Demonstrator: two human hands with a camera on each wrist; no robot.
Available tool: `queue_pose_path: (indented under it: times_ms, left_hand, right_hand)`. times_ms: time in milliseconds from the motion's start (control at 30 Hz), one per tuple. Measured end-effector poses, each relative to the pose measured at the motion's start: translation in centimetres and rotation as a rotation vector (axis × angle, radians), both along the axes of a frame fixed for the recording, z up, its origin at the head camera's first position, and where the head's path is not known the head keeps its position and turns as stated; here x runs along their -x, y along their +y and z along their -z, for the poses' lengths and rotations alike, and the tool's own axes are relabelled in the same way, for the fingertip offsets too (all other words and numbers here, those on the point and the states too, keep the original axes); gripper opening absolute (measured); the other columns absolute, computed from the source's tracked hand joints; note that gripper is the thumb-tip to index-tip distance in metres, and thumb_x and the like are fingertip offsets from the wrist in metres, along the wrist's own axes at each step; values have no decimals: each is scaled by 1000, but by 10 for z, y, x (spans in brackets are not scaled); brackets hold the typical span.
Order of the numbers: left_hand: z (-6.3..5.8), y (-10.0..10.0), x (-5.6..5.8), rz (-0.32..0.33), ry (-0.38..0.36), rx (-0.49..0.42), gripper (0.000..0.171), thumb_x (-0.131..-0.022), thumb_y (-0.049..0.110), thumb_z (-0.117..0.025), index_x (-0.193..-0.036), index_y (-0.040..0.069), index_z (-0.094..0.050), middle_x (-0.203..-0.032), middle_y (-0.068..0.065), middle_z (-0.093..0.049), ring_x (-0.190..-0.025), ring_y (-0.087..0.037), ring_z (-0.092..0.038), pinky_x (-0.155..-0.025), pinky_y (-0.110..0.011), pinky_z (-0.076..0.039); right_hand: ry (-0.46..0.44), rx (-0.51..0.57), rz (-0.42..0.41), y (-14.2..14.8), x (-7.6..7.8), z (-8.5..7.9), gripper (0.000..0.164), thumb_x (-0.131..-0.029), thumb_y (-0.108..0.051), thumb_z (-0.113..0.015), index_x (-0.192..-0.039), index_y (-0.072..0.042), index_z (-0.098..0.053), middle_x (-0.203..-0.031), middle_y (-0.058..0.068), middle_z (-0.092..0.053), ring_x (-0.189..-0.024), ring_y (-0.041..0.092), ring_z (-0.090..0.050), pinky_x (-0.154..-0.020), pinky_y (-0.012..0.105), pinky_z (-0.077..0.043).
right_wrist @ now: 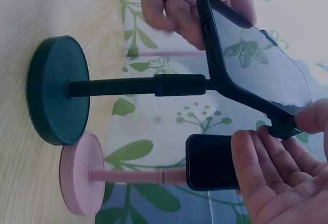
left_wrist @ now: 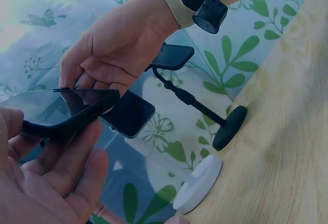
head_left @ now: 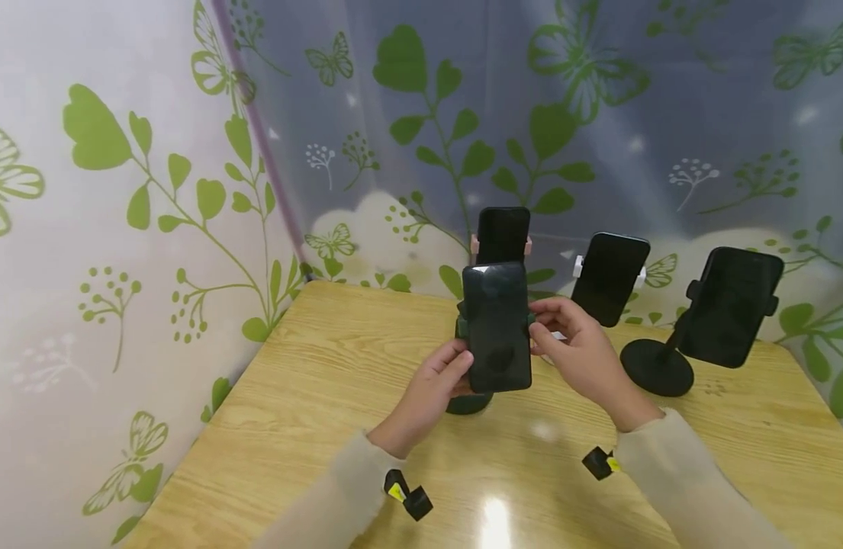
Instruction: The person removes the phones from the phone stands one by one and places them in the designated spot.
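Note:
A black phone sits in the clamp of a dark green phone stand, its dark screen facing me. My left hand holds the phone by its lower left edge, thumb at the front and fingers behind. At the other side, my right hand pinches the green clamp arm between thumb and fingers. The stand's round base rests on the table, mostly hidden behind the phone in the head view.
Behind stands a pink phone stand with a black phone. To the right are a white stand with a phone and a black stand with another phone. A leaf-patterned curtain backs the wooden table.

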State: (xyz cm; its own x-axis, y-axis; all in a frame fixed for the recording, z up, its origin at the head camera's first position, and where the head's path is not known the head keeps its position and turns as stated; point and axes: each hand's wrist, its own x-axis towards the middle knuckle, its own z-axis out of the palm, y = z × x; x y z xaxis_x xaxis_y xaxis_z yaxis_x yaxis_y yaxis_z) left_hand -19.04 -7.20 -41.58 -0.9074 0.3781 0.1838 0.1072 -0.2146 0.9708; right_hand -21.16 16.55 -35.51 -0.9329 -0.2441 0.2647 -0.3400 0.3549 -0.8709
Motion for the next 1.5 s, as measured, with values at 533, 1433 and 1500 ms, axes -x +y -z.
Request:
queue_pose_path:
  times_ms: [533, 1433, 1500]
  left_hand:
    - [-1, 20, -6, 66, 94, 41, 35, -111, 22, -50, -132, -6, -55, -105, 0, -66, -83, -11, -64, -73, -27, -59]
    - [-11, 28, 3, 148, 171, 228, 26, -110, 18, -53, -126, -2, -60, -104, -14, -64, -86, -12, -64, -72, -31, -61]
    - [-15, 26, 5, 139, 177, 257, 24, -109, 16, -55, -124, -1, -61, -103, -16, -65, -86, -13, -66, -73, -37, -62]
  right_hand:
    - [92, -49, 89, 27, -32, 4, 27, -105, -11, -61, -129, 0, -56, -106, 13, -64, -90, 19, -67, -78, 19, -59]
    - [156, -116, 102, 60, -45, -2, 25, -102, -6, -65, -126, -2, -59, -107, 8, -64, -84, 9, -65, -70, 18, -57]
    - [170, -136, 107, 64, -42, -8, 24, -102, -7, -65, -125, -3, -59, -106, 7, -65, -81, 10, -64, -69, 17, -55]
